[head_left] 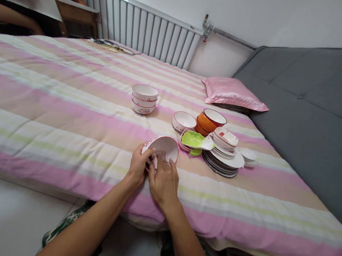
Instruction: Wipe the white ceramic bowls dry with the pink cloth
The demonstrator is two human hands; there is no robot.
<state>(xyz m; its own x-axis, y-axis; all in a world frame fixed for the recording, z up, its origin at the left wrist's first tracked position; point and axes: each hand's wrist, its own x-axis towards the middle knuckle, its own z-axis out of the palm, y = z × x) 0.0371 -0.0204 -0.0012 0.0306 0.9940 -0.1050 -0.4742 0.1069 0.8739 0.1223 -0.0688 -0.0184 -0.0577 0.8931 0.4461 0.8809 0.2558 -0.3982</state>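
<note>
1. Head view: both bare forearms (pixel 97 214) reach up from the bottom edge and angle in toward one white round bowl with a red rim and patterned outside (pixel 170 147), tipped on its side.
2. Left hand (pixel 138 164) has a solid grip on its left side, thumb over the rim.
3. Right hand (pixel 164 180), back up, pokes bent fingers inside; can't tell if they're pinching anything.
4. Bowl's over the near part of a pink-striped fabric bedspread (pixel 81 135), left of a lime-green leaf-shaped dish (pixel 192 139).
</note>
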